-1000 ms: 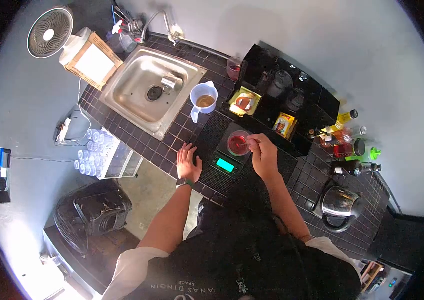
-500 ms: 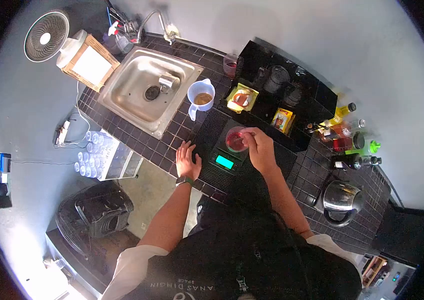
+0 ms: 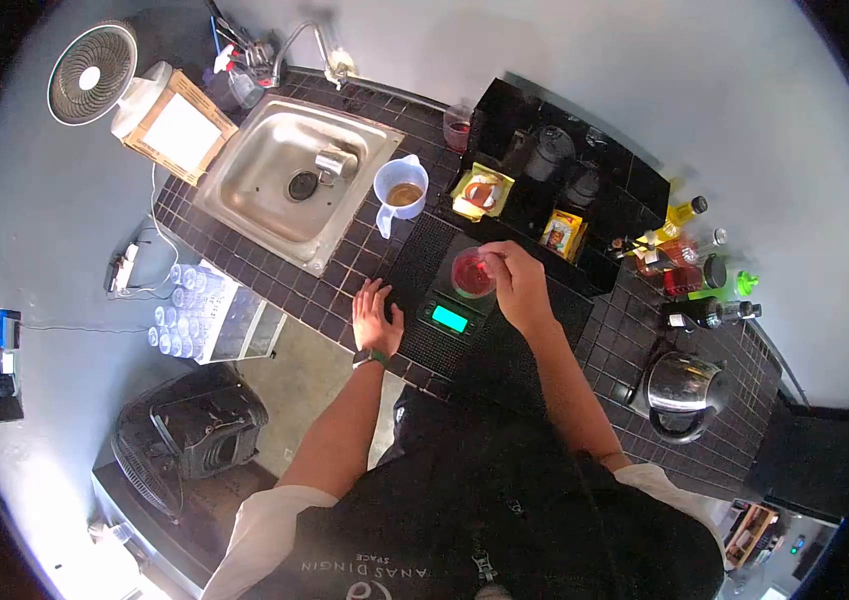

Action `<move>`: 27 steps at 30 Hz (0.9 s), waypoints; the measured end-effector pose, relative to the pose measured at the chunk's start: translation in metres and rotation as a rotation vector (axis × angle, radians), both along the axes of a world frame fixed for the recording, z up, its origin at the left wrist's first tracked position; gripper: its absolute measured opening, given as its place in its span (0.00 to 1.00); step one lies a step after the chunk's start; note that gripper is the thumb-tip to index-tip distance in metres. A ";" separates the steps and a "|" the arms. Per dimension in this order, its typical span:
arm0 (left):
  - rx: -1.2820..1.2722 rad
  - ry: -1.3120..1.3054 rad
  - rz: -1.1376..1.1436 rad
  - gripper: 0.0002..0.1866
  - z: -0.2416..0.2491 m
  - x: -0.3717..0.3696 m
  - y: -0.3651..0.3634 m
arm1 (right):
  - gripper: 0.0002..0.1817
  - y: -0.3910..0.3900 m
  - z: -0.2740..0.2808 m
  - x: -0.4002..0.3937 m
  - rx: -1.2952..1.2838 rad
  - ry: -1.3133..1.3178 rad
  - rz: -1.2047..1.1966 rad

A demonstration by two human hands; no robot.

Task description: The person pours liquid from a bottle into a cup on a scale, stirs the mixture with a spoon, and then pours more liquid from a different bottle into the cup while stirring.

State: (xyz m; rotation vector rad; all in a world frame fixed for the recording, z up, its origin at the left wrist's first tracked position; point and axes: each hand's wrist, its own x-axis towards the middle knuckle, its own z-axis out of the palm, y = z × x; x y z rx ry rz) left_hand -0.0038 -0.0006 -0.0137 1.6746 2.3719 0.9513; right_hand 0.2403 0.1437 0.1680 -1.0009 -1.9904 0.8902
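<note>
A clear cup of red liquid [image 3: 472, 276] stands on a black scale with a lit green display [image 3: 450, 319], on a black mat [image 3: 418, 262]. My right hand [image 3: 518, 283] is closed at the cup's right rim; what its fingertips pinch is too small to make out. My left hand [image 3: 375, 318] lies with fingers spread at the mat's left edge, holding nothing. Up and left of the scale is a white jug [image 3: 402, 186] with brown liquid inside.
At the left is a steel sink [image 3: 275, 225] holding a metal cup [image 3: 336, 162]. Beyond the mat, a black rack [image 3: 635, 190] carries yellow packets [image 3: 563, 233]. Bottles [image 3: 685, 280] and a steel kettle [image 3: 683, 392] stand at the right. A red drink [image 3: 457, 130] is by the wall.
My right hand has shifted slightly up and left at the cup's rim. My left hand stays in the same spot.
</note>
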 end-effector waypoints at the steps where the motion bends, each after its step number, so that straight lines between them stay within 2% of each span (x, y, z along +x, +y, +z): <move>1: 0.003 0.001 0.000 0.22 -0.001 0.000 0.001 | 0.08 -0.001 0.001 -0.001 -0.184 0.073 0.040; 5: -0.005 0.003 -0.004 0.24 -0.001 -0.002 -0.001 | 0.08 -0.004 0.011 0.006 -0.129 0.003 -0.008; 8: 0.000 0.001 -0.010 0.23 0.000 -0.004 0.000 | 0.09 -0.001 0.007 0.021 -0.057 0.102 -0.133; 10: 0.000 0.001 -0.018 0.23 -0.002 -0.002 0.000 | 0.13 0.001 0.010 0.035 -0.251 0.477 -0.237; 12: 0.015 0.004 -0.007 0.23 -0.002 -0.002 0.000 | 0.17 0.005 0.009 0.051 -0.202 0.616 -0.261; 14: 0.010 0.011 -0.008 0.23 -0.003 -0.002 0.000 | 0.17 0.010 0.005 0.065 -0.267 0.747 -0.334; 18: -0.001 0.013 -0.020 0.23 -0.001 -0.002 0.000 | 0.18 0.014 -0.017 0.085 -0.299 0.802 -0.411; 20: -0.005 0.016 -0.019 0.23 -0.003 -0.001 0.000 | 0.17 0.013 -0.023 0.090 -0.390 0.686 -0.377; 25: -0.011 0.032 -0.018 0.23 -0.006 -0.002 -0.001 | 0.18 0.010 -0.024 0.092 -0.428 0.789 -0.406; 27: -0.014 0.027 -0.021 0.23 -0.005 0.000 -0.001 | 0.18 0.014 -0.029 0.092 -0.440 0.697 -0.340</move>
